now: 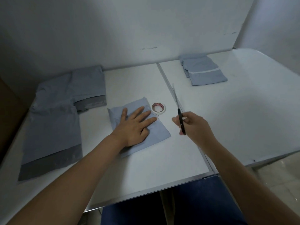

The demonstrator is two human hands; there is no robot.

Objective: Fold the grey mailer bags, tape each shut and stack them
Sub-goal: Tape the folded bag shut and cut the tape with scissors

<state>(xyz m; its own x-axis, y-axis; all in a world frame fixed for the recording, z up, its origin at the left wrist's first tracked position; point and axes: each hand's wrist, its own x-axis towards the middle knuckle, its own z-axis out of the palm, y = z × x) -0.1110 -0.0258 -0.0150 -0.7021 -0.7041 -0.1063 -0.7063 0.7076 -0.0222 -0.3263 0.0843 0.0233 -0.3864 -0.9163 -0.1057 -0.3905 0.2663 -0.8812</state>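
A folded grey mailer bag (159, 133) lies in the middle of the white table (243, 111). My left hand (135, 125) presses flat on it, fingers spread. A roll of white tape (158, 108) sits just beyond the bag, and a short strip runs from it to the bag's edge by my fingertips. My right hand (195, 125) holds black-handled scissors (179, 114) upright to the right of the bag, with the blades pointing away from me. Unfolded grey mailer bags (60, 114) lie flat at the left. A stack of folded, taped bags (203, 69) rests at the far right.
The table is two panels joined by a metal seam (165, 77) that runs under the scissors. White walls close off the back. A brown surface (11, 108) borders the left. My blue-clad legs (186, 207) are below the table's near edge.
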